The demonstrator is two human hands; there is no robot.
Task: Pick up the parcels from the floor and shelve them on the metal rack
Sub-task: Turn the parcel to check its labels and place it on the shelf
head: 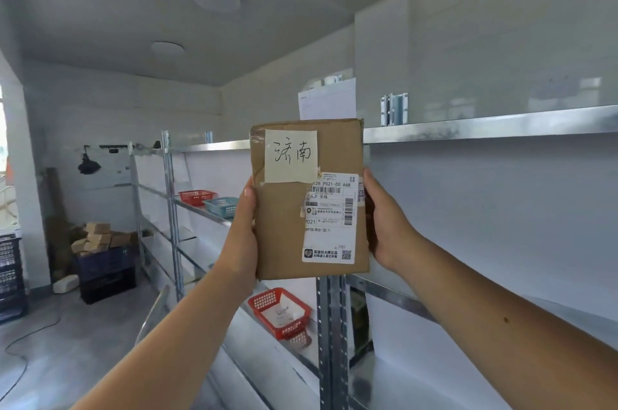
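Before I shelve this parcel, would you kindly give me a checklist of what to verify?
1. Grip: left hand and right hand hold the brown cardboard parcel by its side edges: ok.
2. Parcel upright, handwritten note and printed shipping label facing you: ok.
3. Room on the silver metal rack: bare shelf shows to the right: ok.
4. Red plastic basket lies lower, apart from the parcel: ok.
5. Parcel's back side undamaged: cannot tell.

Plain brown cardboard noted on parcel point(284, 225). Cream note point(291, 155) marked in black handwriting. White label point(331, 219) printed with black barcodes. Silver-grey seen on metal rack point(331, 326). Lattice pattern on red basket point(267, 297) and teal basket point(221, 205). Dark blue crate point(107, 271) noted.
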